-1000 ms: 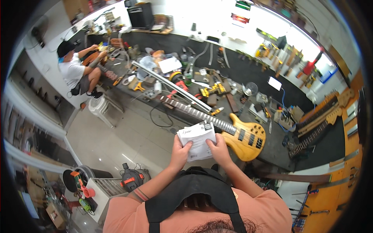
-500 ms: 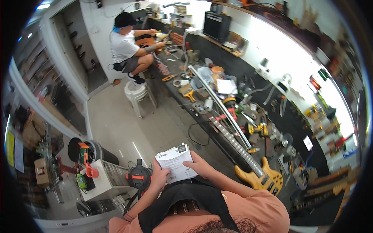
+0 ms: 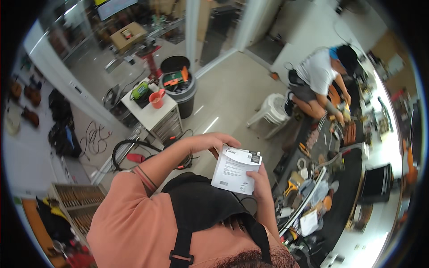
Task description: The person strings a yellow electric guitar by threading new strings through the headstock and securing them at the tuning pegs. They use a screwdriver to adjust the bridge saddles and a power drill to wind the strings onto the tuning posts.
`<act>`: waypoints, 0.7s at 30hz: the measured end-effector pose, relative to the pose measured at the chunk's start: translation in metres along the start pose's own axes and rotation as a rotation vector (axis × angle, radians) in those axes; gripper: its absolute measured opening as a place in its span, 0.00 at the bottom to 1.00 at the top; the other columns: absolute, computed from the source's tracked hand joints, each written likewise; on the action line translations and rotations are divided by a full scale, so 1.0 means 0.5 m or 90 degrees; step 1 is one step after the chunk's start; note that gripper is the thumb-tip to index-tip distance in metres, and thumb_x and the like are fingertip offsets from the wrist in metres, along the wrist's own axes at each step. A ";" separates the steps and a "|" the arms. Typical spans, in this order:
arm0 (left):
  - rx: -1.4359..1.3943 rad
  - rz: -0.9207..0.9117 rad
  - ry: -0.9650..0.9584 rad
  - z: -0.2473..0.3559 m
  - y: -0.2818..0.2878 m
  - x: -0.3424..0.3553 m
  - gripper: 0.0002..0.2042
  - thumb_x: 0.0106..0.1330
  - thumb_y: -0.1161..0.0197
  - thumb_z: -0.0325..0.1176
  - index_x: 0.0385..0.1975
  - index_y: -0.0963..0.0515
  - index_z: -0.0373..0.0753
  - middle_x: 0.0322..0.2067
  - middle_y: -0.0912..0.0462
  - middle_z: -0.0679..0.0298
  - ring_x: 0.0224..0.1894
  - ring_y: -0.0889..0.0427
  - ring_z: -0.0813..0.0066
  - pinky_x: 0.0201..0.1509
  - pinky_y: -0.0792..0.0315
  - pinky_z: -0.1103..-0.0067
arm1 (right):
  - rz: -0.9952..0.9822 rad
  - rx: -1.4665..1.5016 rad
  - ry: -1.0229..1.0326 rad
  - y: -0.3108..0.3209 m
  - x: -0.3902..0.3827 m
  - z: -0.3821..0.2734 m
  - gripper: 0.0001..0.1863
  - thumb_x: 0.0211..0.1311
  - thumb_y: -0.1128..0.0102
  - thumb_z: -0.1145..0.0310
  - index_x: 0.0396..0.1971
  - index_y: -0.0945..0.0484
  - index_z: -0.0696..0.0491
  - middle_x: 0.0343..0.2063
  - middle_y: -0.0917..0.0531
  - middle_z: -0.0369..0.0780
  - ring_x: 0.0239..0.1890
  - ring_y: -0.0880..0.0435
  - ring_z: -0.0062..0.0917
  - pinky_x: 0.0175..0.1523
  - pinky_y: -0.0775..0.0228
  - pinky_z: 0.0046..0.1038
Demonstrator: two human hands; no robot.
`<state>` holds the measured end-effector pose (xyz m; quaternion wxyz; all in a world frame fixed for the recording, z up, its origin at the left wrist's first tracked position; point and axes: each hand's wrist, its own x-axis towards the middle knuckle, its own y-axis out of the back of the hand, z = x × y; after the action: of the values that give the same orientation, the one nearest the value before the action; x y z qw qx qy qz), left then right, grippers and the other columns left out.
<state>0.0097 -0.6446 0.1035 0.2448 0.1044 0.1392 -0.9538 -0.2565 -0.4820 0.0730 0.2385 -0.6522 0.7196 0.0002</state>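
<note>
In front of my black apron (image 3: pixel 192 198) I hold a flat white paper packet (image 3: pixel 232 172) with small dark print and a barcode on its face. My left hand (image 3: pixel 217 141) reaches across to its top left corner, fingers closed on the edge and partly hidden behind it. My right hand (image 3: pixel 260 182) grips the right side, thumb flat on the face and the other fingers out of sight underneath. The packet looks like several thin layers at its upper right corner.
At the far right a person (image 3: pixel 317 73) in a white shirt works over a guitar on the cluttered workbench (image 3: pixel 292 145). A white stool (image 3: pixel 273 109) stands by them. Ahead left are a drawer cabinet (image 3: pixel 172 123) with a red cup (image 3: pixel 156 99), a grey bin (image 3: pixel 187 96) and a black hose (image 3: pixel 115 154).
My view has swung left, so the bench now lies at the right. My left hand has gone from the packet's lower left side to its top edge. The right hand keeps its hold.
</note>
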 end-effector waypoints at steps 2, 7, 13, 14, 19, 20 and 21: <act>0.082 0.067 0.032 0.062 0.021 -0.014 0.30 0.73 0.40 0.43 0.72 0.26 0.35 0.60 0.16 0.53 0.58 0.16 0.63 0.56 0.17 0.69 | -0.075 -0.090 0.021 0.014 0.076 -0.052 0.40 0.58 0.44 0.83 0.75 0.34 0.58 0.64 0.19 0.45 0.66 0.19 0.33 0.73 0.30 0.34; 0.281 0.123 0.017 0.031 0.100 0.045 0.23 0.78 0.33 0.43 0.62 0.22 0.32 0.47 0.12 0.59 0.48 0.14 0.73 0.52 0.19 0.72 | -0.245 -0.256 -0.010 -0.051 0.282 -0.145 0.38 0.65 0.38 0.79 0.76 0.35 0.60 0.63 0.19 0.45 0.66 0.20 0.30 0.71 0.29 0.31; -0.082 0.356 -0.134 -0.049 0.234 0.089 0.18 0.76 0.33 0.31 0.62 0.23 0.32 0.49 0.13 0.60 0.52 0.16 0.75 0.58 0.20 0.71 | -0.219 0.023 -0.100 -0.064 0.442 -0.163 0.31 0.79 0.40 0.72 0.77 0.37 0.59 0.67 0.20 0.44 0.67 0.19 0.32 0.72 0.27 0.37; -0.088 0.393 -0.136 -0.052 0.245 0.105 0.19 0.75 0.33 0.31 0.62 0.24 0.33 0.50 0.13 0.60 0.52 0.16 0.75 0.58 0.21 0.72 | -0.177 0.031 -0.085 -0.071 0.474 -0.142 0.31 0.79 0.41 0.72 0.78 0.38 0.59 0.68 0.22 0.45 0.68 0.20 0.33 0.73 0.28 0.37; -0.161 0.515 -0.072 -0.096 0.335 0.267 0.27 0.71 0.32 0.26 0.69 0.31 0.33 0.58 0.17 0.54 0.61 0.19 0.67 0.68 0.26 0.70 | -0.095 -0.082 -0.053 -0.114 0.668 -0.089 0.34 0.76 0.45 0.80 0.79 0.41 0.57 0.73 0.27 0.45 0.73 0.25 0.32 0.75 0.32 0.36; -0.230 0.515 -0.052 -0.102 0.368 0.295 0.26 0.71 0.33 0.25 0.68 0.31 0.33 0.58 0.17 0.54 0.61 0.18 0.66 0.68 0.26 0.70 | -0.099 -0.136 -0.064 -0.108 0.715 -0.096 0.35 0.75 0.45 0.81 0.79 0.41 0.57 0.72 0.27 0.45 0.72 0.25 0.32 0.75 0.32 0.35; -0.277 0.497 -0.059 -0.113 0.401 0.323 0.26 0.71 0.35 0.23 0.69 0.31 0.34 0.58 0.17 0.54 0.61 0.18 0.65 0.68 0.25 0.70 | -0.092 -0.133 -0.105 -0.111 0.755 -0.113 0.35 0.72 0.46 0.85 0.78 0.39 0.58 0.71 0.25 0.45 0.72 0.24 0.32 0.75 0.31 0.36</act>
<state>-0.0221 -0.8659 -0.0360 0.6088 0.0525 0.2754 -0.7421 -0.2375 -0.8624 0.0107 0.2271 -0.7211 0.6450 0.1111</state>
